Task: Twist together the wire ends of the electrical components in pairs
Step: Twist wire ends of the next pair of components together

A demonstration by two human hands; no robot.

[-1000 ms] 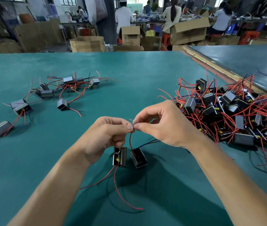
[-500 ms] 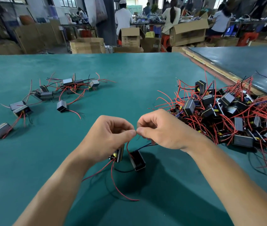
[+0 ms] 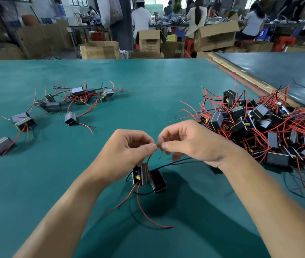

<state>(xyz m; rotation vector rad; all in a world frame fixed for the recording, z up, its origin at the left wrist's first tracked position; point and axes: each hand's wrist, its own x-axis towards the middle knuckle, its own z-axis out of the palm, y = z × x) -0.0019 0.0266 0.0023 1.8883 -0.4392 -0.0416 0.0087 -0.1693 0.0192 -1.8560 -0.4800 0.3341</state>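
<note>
Head view: left hand (image 3: 127, 151) and right hand (image 3: 190, 144) each keep a grip pinched on the red wire ends (image 3: 157, 145), above two components (image 3: 142, 174) low over the counter (image 3: 148, 81), seemingly mid-twist; next calls for rolling them tight.

On the tabletop (image 3: 148, 81) before us, two components (image 3: 148, 176) lie at centre, joined pairs (image 3: 69, 101) spread to our left, a loose heap (image 3: 265, 125) to our right.

Green table (image 3: 157, 81) w/ component pile (image 3: 255, 121)
</note>
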